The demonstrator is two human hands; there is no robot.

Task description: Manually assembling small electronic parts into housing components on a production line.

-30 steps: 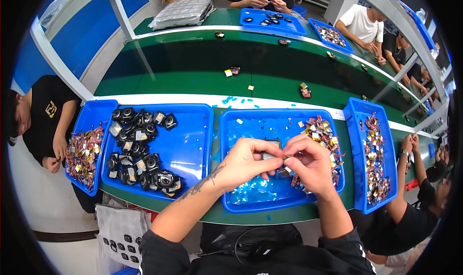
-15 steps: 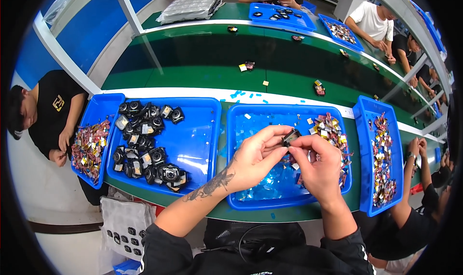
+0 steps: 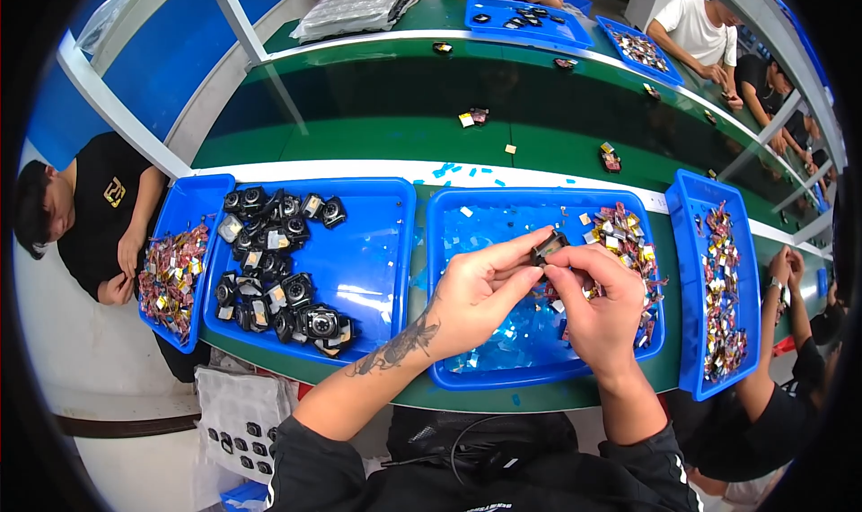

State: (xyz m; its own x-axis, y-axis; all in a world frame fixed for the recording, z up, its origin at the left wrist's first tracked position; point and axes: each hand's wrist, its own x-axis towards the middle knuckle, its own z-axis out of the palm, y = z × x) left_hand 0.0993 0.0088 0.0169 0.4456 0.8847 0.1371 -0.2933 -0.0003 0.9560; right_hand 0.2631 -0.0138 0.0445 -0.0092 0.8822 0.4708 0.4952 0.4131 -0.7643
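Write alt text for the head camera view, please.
Both hands, left hand and right hand, pinch a small dark part above a blue tray of small foil pieces. Another blue tray to the left holds black camera modules.

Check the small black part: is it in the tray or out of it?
Out. The small black part is pinched between both hands, left hand and right hand, above the blue tray.

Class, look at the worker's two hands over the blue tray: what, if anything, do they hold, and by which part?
Both the left hand and right hand pinch one small dark part between their fingers, at its opposite ends.
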